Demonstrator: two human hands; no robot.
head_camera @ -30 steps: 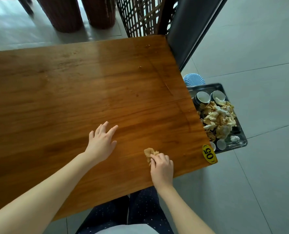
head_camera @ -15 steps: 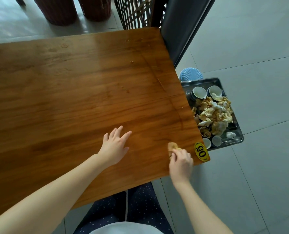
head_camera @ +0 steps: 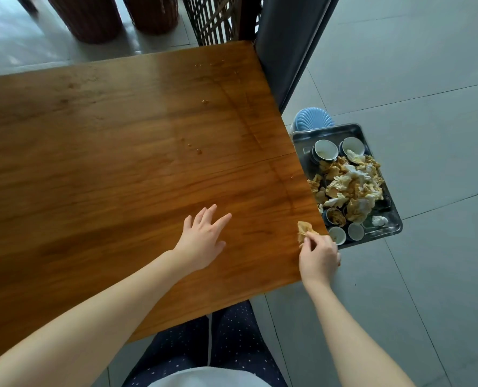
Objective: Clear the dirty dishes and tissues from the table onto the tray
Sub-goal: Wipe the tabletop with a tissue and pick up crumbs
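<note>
Wooden table (head_camera: pixel 106 152) bearing scattered droplets (head_camera: pixel 196 148); beside its right edge, a metal tray (head_camera: pixel 397 219) rests on the tiled floor (head_camera: pixel 427 79).

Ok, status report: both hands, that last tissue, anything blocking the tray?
Left hand open, flat on table. Right hand pinching stained tissue at table's right edge. Tray just beyond, piled with tissues and cups. Path clear.

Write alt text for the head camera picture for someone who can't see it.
A right hand pinches a stained tissue at a wooden table's edge, beside a metal tray of cups and crumpled tissues on the floor. The left hand rests open on the table.
</note>
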